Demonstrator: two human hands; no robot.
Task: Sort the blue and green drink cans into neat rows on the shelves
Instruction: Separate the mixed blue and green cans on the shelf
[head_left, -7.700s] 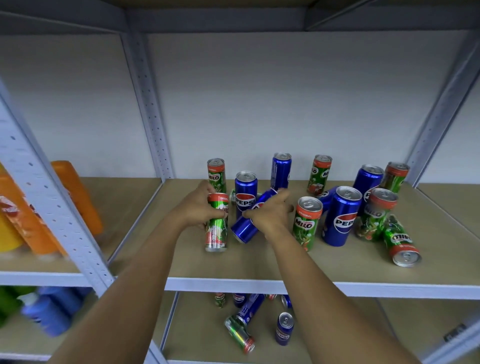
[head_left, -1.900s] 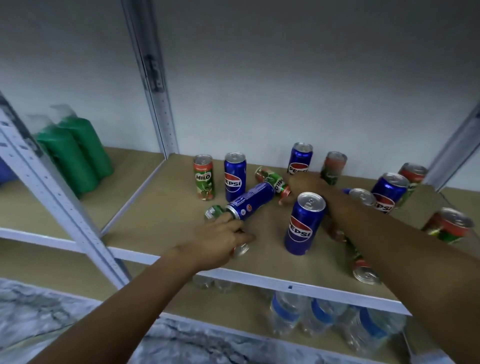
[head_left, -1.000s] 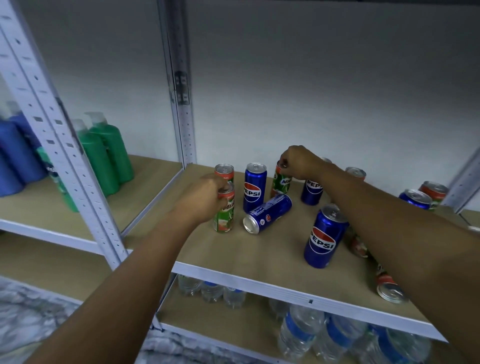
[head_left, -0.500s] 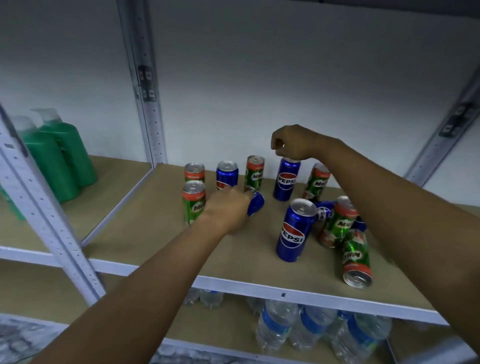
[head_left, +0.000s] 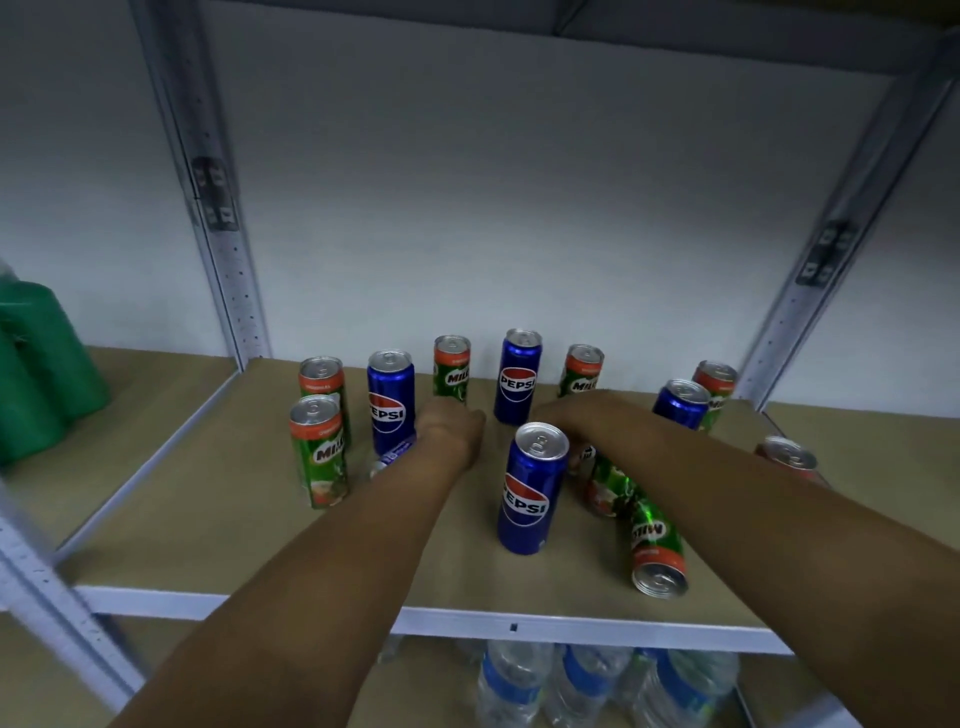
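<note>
- At nine o'clock, two green cans (head_left: 318, 449) stand one behind the other at the left edge of the shelf (head_left: 218, 525).
- Next to them stands a blue can (head_left: 390, 400), the second one in the back row.
- My left hand (head_left: 451, 428) sits near the middle, at about eleven o'clock. It is wrapped around a lying blue can (head_left: 392, 454). Only the can's silver end and a bit of blue peek out at the left of my wrist.
- That can's long side points from low left to high right, in under my hand. I think I must tip it up next, in front of the blue one.
- A tall blue can (head_left: 530, 488) stands at twelve o'clock, between my arms.
- My right hand (head_left: 558, 415) is behind it. I cannot tell if it holds anything.
- At three o'clock a green can on its side (head_left: 652, 540) points its top at me, under my right arm. My right hand is the nearer one.
</note>
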